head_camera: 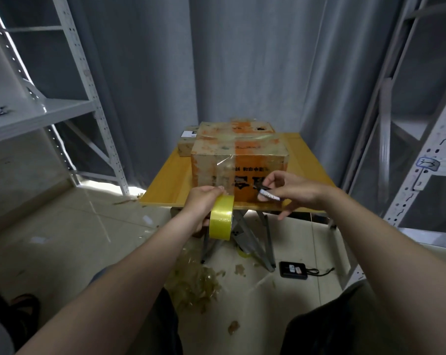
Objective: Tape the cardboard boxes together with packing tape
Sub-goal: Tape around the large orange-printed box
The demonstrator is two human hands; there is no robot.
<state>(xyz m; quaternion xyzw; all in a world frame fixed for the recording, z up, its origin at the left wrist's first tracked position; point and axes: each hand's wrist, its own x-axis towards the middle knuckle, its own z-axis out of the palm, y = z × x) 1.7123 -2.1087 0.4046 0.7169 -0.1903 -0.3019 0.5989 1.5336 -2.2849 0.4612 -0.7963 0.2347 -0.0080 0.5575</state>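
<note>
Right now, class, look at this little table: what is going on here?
A person is taping cardboard boxes on a small wooden table. The left hand holds a yellow tape roll at the table's near edge, in front of the big box. The right hand pinches a small pen-like tool near that box's front. Clear tape crosses the box's top; tape scraps litter the floor.

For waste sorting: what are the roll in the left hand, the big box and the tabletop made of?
Tape roll: glossy yellow plastic film, catching light. Cardboard box: scuffed matte cardboard, shiny clear tape over it. Tabletop: smooth yellow wood or laminate.
</note>
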